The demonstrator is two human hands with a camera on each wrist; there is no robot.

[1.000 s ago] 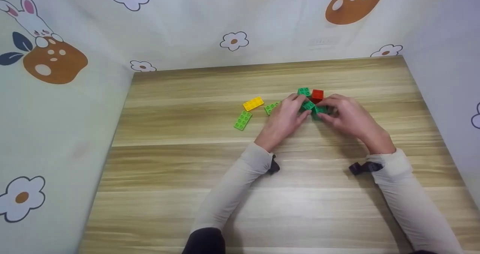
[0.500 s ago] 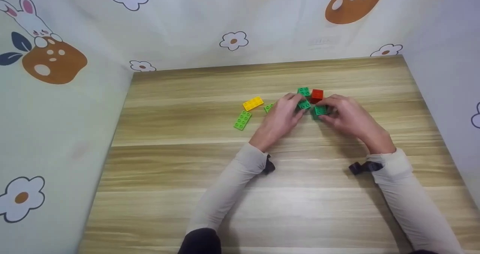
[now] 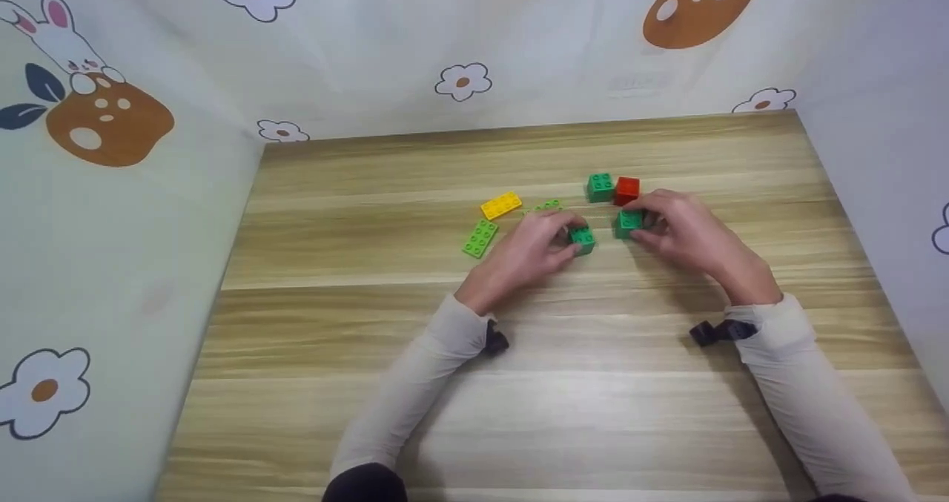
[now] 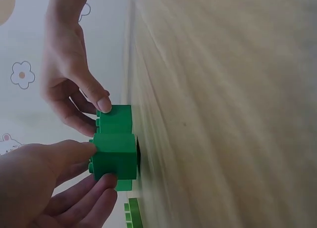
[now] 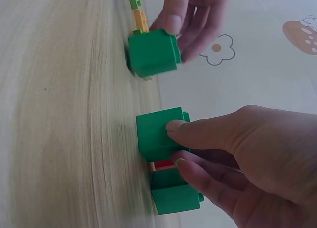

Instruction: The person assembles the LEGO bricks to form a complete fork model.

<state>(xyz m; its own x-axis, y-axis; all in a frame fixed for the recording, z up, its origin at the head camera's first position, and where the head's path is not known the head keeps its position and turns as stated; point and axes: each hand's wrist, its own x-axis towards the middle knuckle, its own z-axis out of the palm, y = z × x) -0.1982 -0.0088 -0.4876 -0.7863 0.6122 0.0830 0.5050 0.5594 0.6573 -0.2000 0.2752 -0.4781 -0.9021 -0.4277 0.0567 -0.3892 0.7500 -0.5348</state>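
Head view: left hand (image 3: 525, 252) pinches a green brick (image 3: 582, 240) above or on the desk (image 3: 593, 413), cannot tell which. Right hand (image 3: 682, 229) pinches a second green brick (image 3: 629, 222), to its right and slightly farther. The pair stands apart; handling looks midway, both gripped, neither released. Beyond: third green brick (image 3: 600, 187), red brick (image 3: 627, 190) beside it. Left: yellow brick (image 3: 501, 205), lime brick (image 3: 480, 238), untouched, long axes slanting near-left to far-right.

Left wrist: left hand's brick points stud side up; squarish, no clear long axis.

Right wrist: right hand's brick also stud side up. Another green brick shows beside it.
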